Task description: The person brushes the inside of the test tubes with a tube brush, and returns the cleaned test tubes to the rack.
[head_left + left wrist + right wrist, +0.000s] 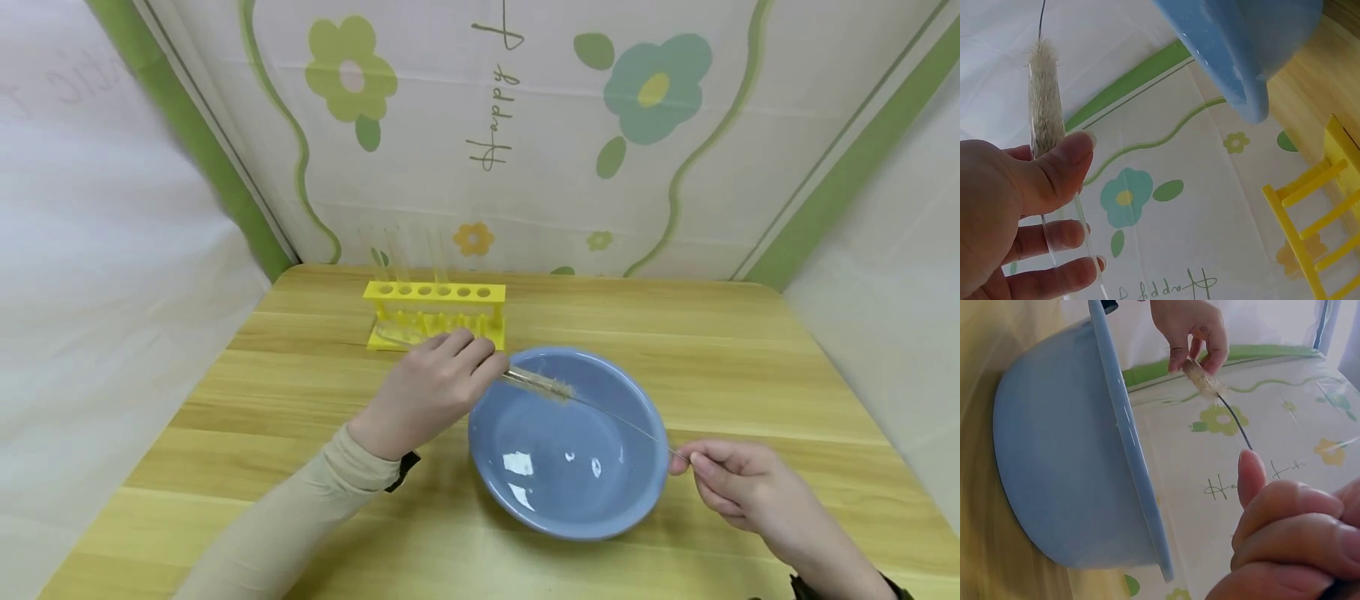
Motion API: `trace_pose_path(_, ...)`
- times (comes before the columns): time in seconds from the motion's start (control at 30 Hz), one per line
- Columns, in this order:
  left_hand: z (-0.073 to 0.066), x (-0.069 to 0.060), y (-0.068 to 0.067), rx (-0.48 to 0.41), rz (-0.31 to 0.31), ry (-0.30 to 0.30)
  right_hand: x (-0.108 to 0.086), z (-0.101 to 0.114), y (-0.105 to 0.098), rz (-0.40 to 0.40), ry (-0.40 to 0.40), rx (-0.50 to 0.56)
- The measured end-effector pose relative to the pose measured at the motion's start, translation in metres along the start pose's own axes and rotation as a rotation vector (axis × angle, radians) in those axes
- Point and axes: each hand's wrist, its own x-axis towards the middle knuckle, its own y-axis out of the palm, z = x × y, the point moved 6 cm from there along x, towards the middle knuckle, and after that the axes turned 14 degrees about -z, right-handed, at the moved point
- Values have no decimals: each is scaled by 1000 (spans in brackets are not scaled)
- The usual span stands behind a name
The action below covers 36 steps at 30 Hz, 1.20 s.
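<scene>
My left hand (442, 383) holds a clear glass test tube (397, 334) nearly level, its far end in front of the yellow rack and its mouth over the blue basin (577, 492). In the left wrist view, the thumb and fingers wrap round the tube. A test tube brush (1045, 100) has most of its pale bristles inside the mouth, with a frayed tuft sticking out. From there its thin wire handle (622, 420) crosses the basin. Just past the basin's right rim, my right hand (750, 492) pinches the wire between thumb and fingers.
Behind the left hand stands a yellow test tube rack (480, 293) with three clear tubes (438, 258) upright in it. The wooden table (712, 342) ends at a flower-printed cloth (525, 200) at the back. White cloth walls flank both sides.
</scene>
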Motion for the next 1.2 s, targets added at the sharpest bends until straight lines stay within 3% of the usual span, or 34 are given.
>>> trace_pose_path(0.13,-3,2,3,4,1,5,5,-1,5,46,3,87)
trace_pose_path(0.53,-16,14,1,-13,-11,26,16,4,24,128,36,194)
trace_pose_path(0.9,-27,24,0,14,-59,56,22,10,41,138,64,218)
trace_pose_path(1.2,-29,30,-3,36,-87,58,30,17,57,149,39,247)
